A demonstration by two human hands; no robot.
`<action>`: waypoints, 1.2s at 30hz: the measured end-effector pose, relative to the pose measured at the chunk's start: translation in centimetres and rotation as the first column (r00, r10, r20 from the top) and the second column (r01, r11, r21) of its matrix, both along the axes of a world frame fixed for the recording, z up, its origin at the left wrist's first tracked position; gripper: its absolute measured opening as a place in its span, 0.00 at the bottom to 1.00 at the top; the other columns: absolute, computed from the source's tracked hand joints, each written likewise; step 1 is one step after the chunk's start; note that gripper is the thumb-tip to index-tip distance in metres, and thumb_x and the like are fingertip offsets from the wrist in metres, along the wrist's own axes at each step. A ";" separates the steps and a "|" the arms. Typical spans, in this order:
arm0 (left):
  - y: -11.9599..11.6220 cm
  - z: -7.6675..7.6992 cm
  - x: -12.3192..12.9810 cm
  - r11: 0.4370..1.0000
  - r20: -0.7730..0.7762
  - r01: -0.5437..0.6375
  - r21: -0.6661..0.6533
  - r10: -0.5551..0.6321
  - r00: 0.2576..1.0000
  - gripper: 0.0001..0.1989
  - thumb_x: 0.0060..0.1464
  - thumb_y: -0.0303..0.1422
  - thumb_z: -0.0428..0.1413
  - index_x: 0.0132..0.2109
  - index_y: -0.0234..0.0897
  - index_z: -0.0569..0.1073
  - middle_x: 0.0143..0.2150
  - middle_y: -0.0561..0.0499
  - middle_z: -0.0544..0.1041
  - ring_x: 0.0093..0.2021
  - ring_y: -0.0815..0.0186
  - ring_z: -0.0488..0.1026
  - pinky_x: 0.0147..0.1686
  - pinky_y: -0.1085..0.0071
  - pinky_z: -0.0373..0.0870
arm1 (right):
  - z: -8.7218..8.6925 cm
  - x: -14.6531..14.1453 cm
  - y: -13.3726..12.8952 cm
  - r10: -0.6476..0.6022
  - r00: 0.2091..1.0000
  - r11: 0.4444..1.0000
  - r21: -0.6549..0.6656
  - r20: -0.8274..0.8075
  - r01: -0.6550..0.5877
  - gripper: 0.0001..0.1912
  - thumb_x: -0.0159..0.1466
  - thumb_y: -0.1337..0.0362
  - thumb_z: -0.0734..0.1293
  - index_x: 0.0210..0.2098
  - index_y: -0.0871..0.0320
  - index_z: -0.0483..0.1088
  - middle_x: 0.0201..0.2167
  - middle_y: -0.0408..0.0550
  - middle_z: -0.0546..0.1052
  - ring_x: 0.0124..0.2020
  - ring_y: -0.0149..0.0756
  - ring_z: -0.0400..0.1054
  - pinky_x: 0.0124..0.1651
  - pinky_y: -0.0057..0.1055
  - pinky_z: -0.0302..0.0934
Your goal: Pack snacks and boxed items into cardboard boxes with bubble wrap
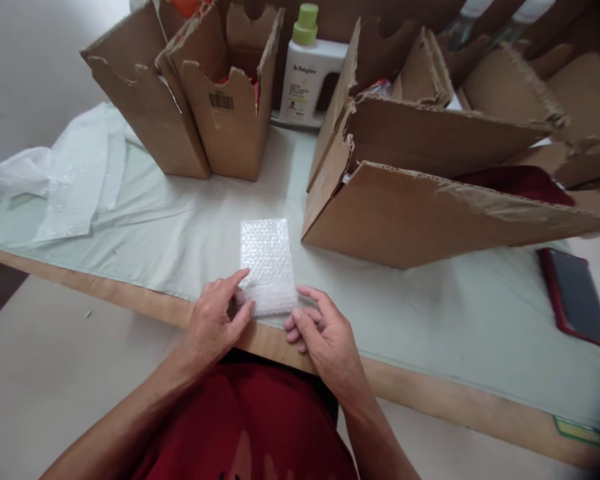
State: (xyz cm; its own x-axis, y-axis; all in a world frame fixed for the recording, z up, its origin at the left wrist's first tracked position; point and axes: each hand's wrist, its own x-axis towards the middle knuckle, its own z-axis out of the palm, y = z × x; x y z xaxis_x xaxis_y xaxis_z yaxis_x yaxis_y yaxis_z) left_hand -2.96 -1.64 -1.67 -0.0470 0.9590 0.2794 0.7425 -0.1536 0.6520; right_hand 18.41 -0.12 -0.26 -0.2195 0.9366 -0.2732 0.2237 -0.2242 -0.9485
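A small rectangle of clear bubble wrap (267,257) lies flat near the table's front edge, its near end doubled into a thicker fold. At its left edge is my left hand (217,313), index finger and thumb spread apart and touching the near left corner; the other fingers are partly hidden. My right hand (325,337) rests by the near right corner, index finger stretched along the side. Its thumb tip is at the corner and the remaining fingers are loosely bent. Neither hand visibly grips the wrap.
Cut cardboard boxes (230,133) stand at the back left, and larger cardboard boxes (410,213) fill the right. Between them is a white detergent bottle (300,80) with a green cap. Loose bubble wrap sheets (77,173) lie left. A dark phone (577,293) lies far right.
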 end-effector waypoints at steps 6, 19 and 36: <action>0.3 -0.3 0.2 1.000 -0.089 0.017 0.012 -0.016 0.996 0.23 0.64 0.32 0.55 0.64 0.40 0.68 0.33 0.53 0.77 0.34 0.63 0.74 0.40 0.65 0.72 | 0.1 0.9 -1.0 -0.061 0.937 0.740 0.646 0.344 -0.189 0.15 0.71 0.70 0.63 0.55 0.55 0.72 0.41 0.49 0.81 0.41 0.37 0.76 0.46 0.35 0.72; -1.8 1.4 -0.8 0.970 -0.137 0.168 0.178 -0.144 0.980 0.23 0.63 0.28 0.59 0.64 0.40 0.68 0.58 0.40 0.75 0.59 0.53 0.72 0.58 0.55 0.70 | 0.2 0.0 2.4 0.060 0.815 0.496 0.691 0.576 -0.525 0.13 0.72 0.75 0.61 0.50 0.58 0.74 0.48 0.51 0.82 0.53 0.43 0.74 0.54 0.42 0.63; 0.4 0.0 -0.7 0.990 -0.198 0.086 0.111 -0.063 0.978 0.15 0.66 0.31 0.56 0.58 0.35 0.72 0.38 0.47 0.77 0.38 0.59 0.74 0.40 0.62 0.72 | -0.6 0.5 1.7 0.012 0.760 0.510 0.650 0.649 -0.563 0.12 0.71 0.69 0.64 0.53 0.60 0.72 0.54 0.55 0.78 0.56 0.49 0.71 0.54 0.44 0.63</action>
State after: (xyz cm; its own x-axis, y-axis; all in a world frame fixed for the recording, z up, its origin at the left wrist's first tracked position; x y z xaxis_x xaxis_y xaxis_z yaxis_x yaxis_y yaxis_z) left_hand -3.64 -1.27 -1.67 0.0897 0.9175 0.3875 0.8365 -0.2806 0.4706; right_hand 18.89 1.60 -0.89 -0.6060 0.7098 0.3591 0.6031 0.7043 -0.3745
